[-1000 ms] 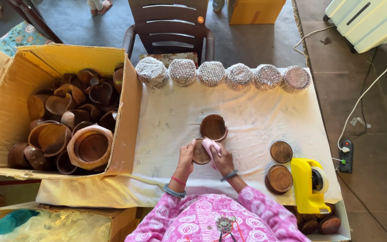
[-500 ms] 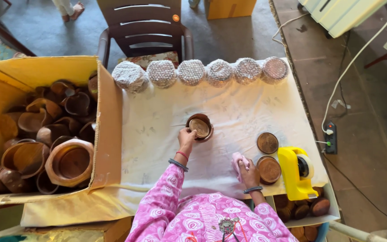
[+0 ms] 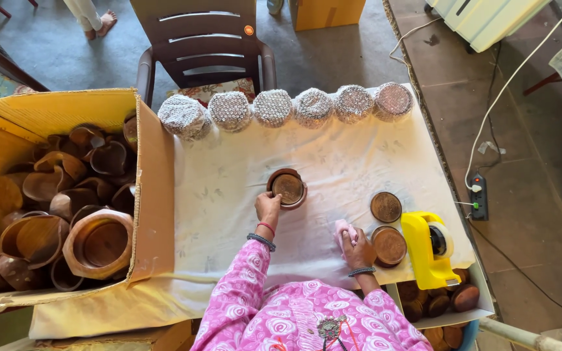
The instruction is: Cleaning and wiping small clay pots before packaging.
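Daylight falls over a grey concrete floor [image 3: 333, 58], rough and dusty. A dark brown plastic chair [image 3: 203, 45] stands at the far edge of the table [image 3: 229, 182], a patterned cushion on its seat. The table wears a white cloth. On the right the floor turns to brown tiles [image 3: 528, 214], where a white cable [image 3: 508, 84] snakes down to a power strip [image 3: 479, 195]. A yellow box [image 3: 330, 12] sits at the top, beyond the chair.
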